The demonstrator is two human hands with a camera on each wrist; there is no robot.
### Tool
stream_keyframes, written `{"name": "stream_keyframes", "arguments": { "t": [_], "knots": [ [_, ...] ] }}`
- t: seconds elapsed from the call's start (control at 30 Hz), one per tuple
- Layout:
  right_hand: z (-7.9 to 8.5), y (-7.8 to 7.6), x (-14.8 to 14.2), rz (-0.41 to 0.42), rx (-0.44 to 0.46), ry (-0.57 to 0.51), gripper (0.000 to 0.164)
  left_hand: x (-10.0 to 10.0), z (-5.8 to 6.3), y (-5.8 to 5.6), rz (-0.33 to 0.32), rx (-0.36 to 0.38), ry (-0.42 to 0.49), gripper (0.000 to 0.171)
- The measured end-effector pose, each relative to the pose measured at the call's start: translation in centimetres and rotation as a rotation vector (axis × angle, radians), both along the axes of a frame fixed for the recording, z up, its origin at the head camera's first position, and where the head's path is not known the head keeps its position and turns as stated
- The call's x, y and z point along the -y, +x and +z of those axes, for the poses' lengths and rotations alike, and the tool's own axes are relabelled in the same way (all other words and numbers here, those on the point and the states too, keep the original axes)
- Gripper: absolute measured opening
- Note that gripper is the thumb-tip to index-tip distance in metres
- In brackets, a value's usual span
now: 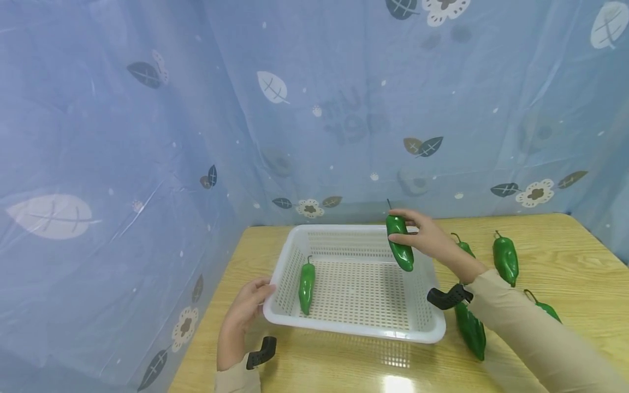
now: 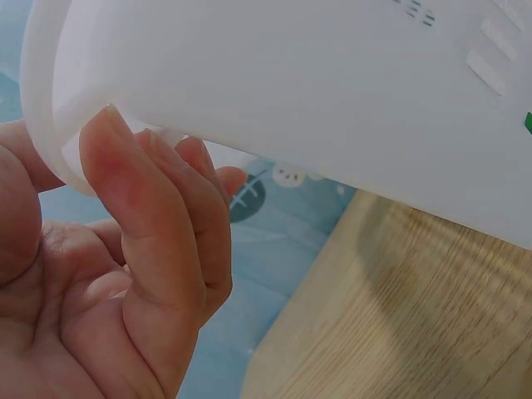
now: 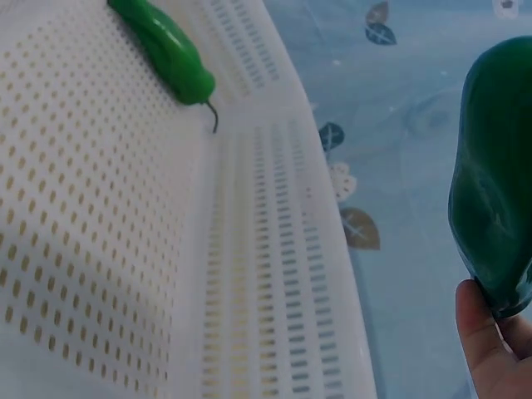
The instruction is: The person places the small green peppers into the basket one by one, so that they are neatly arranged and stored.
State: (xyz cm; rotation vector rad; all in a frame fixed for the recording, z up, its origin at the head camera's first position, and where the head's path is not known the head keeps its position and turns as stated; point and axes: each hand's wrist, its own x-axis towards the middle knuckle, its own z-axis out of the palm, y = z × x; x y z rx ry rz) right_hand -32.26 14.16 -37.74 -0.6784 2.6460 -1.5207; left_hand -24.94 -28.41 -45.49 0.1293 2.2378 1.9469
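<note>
A white perforated plastic basket (image 1: 354, 330) stands on the wooden table. My left hand (image 1: 248, 300) grips its left end, with the thumb at the rim and curled fingers (image 2: 150, 199) under the lip in the left wrist view. Over the basket's right side my right hand (image 1: 417, 232) pinches a green pepper (image 1: 400, 245) between thumb and fingers, stem up. That pepper (image 3: 499, 174) looms large at the right of the right wrist view. Another green pepper (image 1: 307, 286) lies inside the basket near its left wall, its stem toward the back.
Right of the basket, several green peppers lie on the table (image 1: 565, 262): one pepper (image 1: 505, 259) toward the back, another pepper (image 1: 472, 333) near the basket's front corner, others partly behind the right arm. A blue patterned curtain (image 1: 344, 136) hangs behind and to the left.
</note>
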Motion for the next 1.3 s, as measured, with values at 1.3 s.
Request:
{"name": "stream_keyframes", "arguments": {
  "t": [1.3],
  "knots": [
    [-1.1,-1.3,8.1,0.039,0.222,-0.107,0.061,-0.3,0.2,0.1,0.067,0.009,0.015,0.040]
  ]
}}
